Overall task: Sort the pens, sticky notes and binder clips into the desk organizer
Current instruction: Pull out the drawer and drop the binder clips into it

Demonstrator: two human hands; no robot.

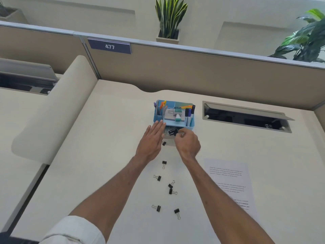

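Steadying organizer (191, 125) with flat, open left hand (152, 140), pinching clip (175, 132) in curled right hand (187, 143), likely to drop into drawer (166, 137).

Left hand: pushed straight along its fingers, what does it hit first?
The blue desk organizer: the flat left hand points its fingertips at the front-left corner, seemingly touching it, though contact is unclear.

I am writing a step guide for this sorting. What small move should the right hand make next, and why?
Probably release the black metal binder clip into the front tray of the light blue plastic desk organizer: the right hand pinches it above clips lying there, while the left hand rests flat against the organizer. More loose clips wait on the beige desk.
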